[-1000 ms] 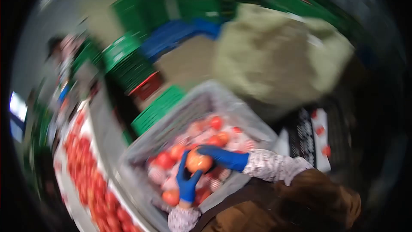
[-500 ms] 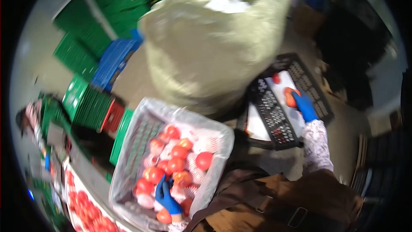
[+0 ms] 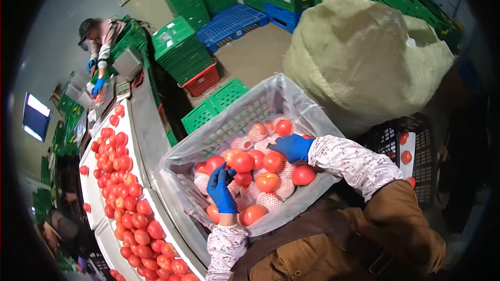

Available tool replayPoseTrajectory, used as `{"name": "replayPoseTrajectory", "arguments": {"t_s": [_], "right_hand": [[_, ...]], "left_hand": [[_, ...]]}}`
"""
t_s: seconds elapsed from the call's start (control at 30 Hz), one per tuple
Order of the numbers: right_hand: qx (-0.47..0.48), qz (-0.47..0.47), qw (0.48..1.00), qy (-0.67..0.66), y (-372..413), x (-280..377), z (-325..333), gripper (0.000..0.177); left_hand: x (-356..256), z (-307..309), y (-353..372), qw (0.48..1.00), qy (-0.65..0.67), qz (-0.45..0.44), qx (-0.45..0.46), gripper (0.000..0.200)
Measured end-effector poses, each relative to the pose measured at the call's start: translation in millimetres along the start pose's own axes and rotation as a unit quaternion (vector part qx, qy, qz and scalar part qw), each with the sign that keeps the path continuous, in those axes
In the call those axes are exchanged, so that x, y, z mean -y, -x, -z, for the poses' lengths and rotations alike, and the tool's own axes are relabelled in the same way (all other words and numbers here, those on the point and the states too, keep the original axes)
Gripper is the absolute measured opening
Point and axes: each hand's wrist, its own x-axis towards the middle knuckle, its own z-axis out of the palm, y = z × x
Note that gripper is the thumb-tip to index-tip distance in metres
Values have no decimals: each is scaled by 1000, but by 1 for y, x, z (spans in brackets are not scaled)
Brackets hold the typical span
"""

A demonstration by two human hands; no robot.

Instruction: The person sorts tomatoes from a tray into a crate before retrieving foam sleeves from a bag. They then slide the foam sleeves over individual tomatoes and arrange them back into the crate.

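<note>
Both my hands wear blue gloves and are over a grey crate (image 3: 179, 182) lined with clear plastic film. Inside lie red tomatoes (image 3: 268, 182), several in white-pink foam nets (image 3: 284, 188). My left hand (image 3: 221, 191) is closed at the near left, its fingers curled around a small dark thing I cannot make out. My right hand (image 3: 292, 148) reaches over the far right tomatoes. Its fingers are stretched out to the left, touching the pile, and the undersides of the fingertips are hidden.
Loose tomatoes (image 3: 122, 187) cover a white-edged table on the left. A large woven sack (image 3: 359, 62) stands at the back right, beside a black crate (image 3: 427, 166) with a few tomatoes. Green crates (image 3: 174, 44) and a blue pallet (image 3: 232, 23) are behind. Another person (image 3: 107, 36) works far left.
My right hand has moved from a tomato in the black crate to the lined crate. My view has turned left, showing more of the tomato table.
</note>
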Motion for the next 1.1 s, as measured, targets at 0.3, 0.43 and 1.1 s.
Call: {"name": "replayPoseTrajectory", "arguments": {"t_s": [0.3,0.43,1.1], "right_hand": [[-43,109,955,-272,-47,-45,29,69],[142,-11,693,-706,-7,16,64,58],[-80,-17,997,-12,-27,-11,-46,63]], "left_hand": [[-14,9,2,998,55,9,1,23],[-29,-7,11,996,42,11,74,25],[-28,-13,19,941,227,127,217,57]]}}
